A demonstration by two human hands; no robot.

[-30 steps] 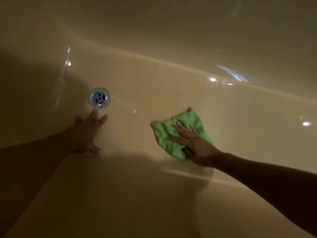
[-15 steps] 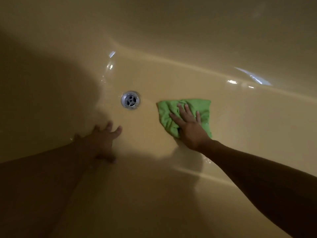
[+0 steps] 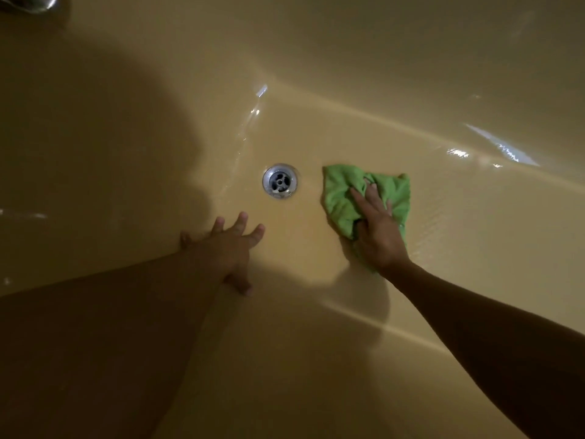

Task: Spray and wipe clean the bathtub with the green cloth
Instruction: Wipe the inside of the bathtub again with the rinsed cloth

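My right hand point(image 3: 378, 236) presses flat on the crumpled green microfibre cloth point(image 3: 342, 201), fingers spread over it and the thumb tucked under a fold, so the cloth is pinned against the floor of the glossy beige bathtub point(image 3: 316, 359). The cloth lies just to the right of the round chrome drain point(image 3: 279, 180), close to it but not touching. My left hand point(image 3: 226, 248) holds nothing; it rests open, palm down, with fingers splayed on the tub floor below the drain, where the floor curves into the near wall. Wet streaks glint on the far wall above the drain. A bit of a metal fitting point(image 3: 30, 2) shows at the top left corner.
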